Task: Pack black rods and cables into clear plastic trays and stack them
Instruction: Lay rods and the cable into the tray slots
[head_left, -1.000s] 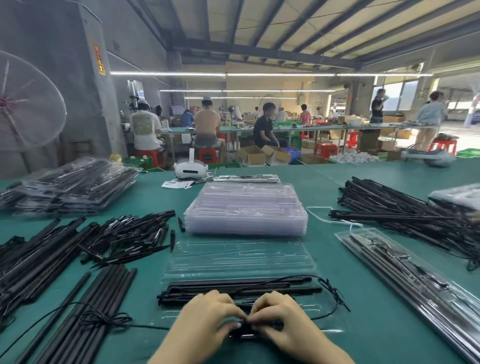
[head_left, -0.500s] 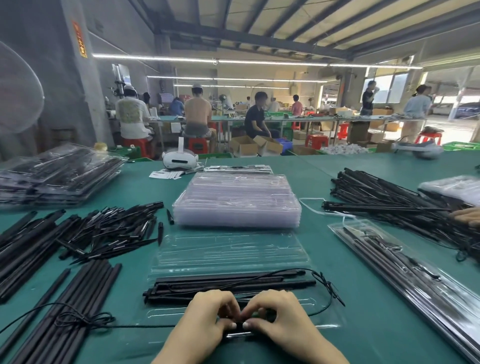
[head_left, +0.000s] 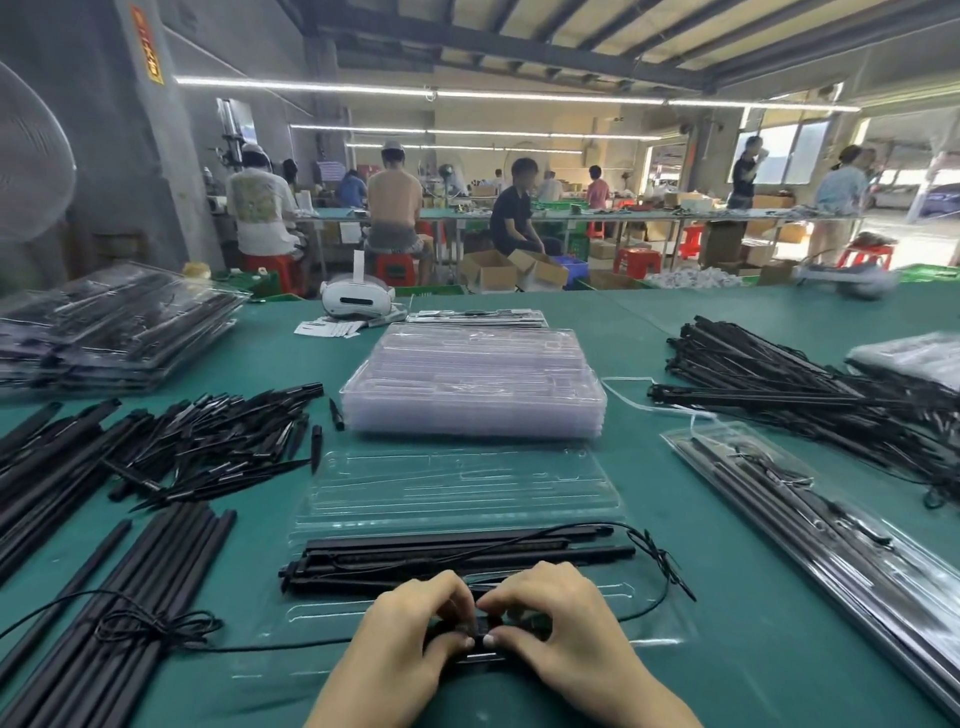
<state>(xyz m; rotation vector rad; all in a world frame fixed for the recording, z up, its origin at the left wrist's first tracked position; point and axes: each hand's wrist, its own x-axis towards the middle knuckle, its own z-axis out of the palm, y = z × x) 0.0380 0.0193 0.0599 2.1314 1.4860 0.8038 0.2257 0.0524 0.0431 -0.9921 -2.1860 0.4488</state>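
— On the green table (head_left: 675, 519), start big: what's laid out?

— Loose black rods (head_left: 130, 587) heaped at the left, a second pile of rods with cables (head_left: 810, 395) at the right, a stack of empty clear trays (head_left: 472, 384) in the middle, and filled trays stacked (head_left: 114, 332) at the far left. Another filled tray (head_left: 810, 519) lies at the right.

— And the one being worked on?

— An open clear tray (head_left: 457, 493) sits just in front of the person. A bundle of rods (head_left: 457, 558) lies across its middle, and a thin black cable (head_left: 660, 566) loops off its right end and trails back under the hands.

— The hands?

— The left hand (head_left: 410, 639) and right hand (head_left: 566, 634) meet at the tray's near edge, fingers curled, thumbs and fingertips pinching a small dark piece (head_left: 483, 636) into the near slot. What the piece is, I can't tell.

— So which step?

— My guess: seating the last small part in this tray. Next would call for tucking the loose cable inside the tray's outline, then folding the far half over and adding it to a stack.

— Anything different from a second ago?

— Hardly. Both hands stay on the same spot with the same pinch; the rods and cable haven't shifted. Only the view has dipped and swung slightly.
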